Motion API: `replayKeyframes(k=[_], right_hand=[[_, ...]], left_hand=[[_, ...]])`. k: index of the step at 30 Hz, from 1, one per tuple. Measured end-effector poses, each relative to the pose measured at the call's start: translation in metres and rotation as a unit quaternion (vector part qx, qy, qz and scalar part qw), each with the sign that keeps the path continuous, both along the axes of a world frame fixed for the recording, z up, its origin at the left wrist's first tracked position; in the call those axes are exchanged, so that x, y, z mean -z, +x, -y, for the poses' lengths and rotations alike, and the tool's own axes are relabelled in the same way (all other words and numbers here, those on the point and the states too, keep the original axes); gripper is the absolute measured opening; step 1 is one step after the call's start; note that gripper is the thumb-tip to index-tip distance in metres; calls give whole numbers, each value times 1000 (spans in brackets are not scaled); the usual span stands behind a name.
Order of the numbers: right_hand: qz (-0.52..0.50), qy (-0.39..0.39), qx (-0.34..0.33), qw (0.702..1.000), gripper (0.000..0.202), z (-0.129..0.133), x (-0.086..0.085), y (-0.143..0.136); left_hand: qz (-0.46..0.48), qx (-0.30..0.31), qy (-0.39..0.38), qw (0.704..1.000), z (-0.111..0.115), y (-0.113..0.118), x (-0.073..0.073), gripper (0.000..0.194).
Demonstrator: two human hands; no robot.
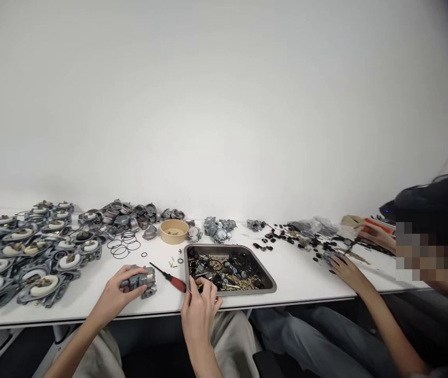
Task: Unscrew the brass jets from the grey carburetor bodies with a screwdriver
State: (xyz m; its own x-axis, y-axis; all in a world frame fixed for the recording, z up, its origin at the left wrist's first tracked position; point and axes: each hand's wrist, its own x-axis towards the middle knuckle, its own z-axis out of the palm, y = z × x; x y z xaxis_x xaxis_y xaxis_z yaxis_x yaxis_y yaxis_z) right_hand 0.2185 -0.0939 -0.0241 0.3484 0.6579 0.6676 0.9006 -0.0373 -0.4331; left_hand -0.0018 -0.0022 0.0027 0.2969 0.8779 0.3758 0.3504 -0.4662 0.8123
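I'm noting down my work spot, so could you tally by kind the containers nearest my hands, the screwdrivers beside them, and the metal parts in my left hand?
Containers: 2 (metal tray, tan round bowl)
Screwdrivers: 1 (red-handled screwdriver)
Metal parts in your left hand: 1 (grey metal part)
Total: 4

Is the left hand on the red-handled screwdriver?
No, the left hand is on a gray metal part, with the red-handled screwdriver off to its right.

No legible txt, nos., labels or signs
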Motion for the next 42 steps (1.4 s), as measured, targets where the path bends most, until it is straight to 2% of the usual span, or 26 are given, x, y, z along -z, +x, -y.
replayKeyframes(k=[3,6,8,9,11,13,15,17,21,29,34,36,38,40,42], right_hand=[[-14,44,-63,997,35,18,-12,21],[-73,43,-70,994,32,36,-37,80],[-113,-22,-37,993,28,40,-58,135],[-121,-55,10,991,26,39,-68,162],[-92,-168,61,980,21,30,-85,210],[-53,-275,-14,960,17,15,-95,241],[-19,-371,-107,922,17,0,-98,254],[0,-417,-146,897,15,-12,-96,256],[35,-440,-142,886,13,-25,-90,253],[112,-410,-164,890,16,-21,-85,250],[131,-376,-158,904,17,-8,-96,251],[118,-329,-171,921,20,-4,-105,234],[106,-263,-227,932,21,-5,-112,201],[133,-232,-312,912,21,-14,-116,154],[168,-229,-365,887,21,-29,-117,105]], left_hand=[[-3,2,8,1000,-2,-1,2,41],[-12,-10,2,1000,-3,-1,4,42],[-16,-8,-1,1000,-3,-1,3,43],[-16,-4,0,1000,-3,-1,3,44],[-13,5,6,1000,-3,0,2,44],[-12,10,8,1000,-2,0,1,43],[-11,13,5,1000,-3,-1,2,42],[-10,10,4,1000,-3,-1,3,41],[-8,8,8,1000,-4,-1,5,40],[-5,6,16,1000,-5,0,8,40],[0,8,16,1000,-2,2,3,39],[-1,12,13,1000,0,3,1,38],[-1,13,10,1000,2,3,-2,37],[1,9,13,1000,2,3,-3,37],[2,7,19,1000,2,3,-2,36]])
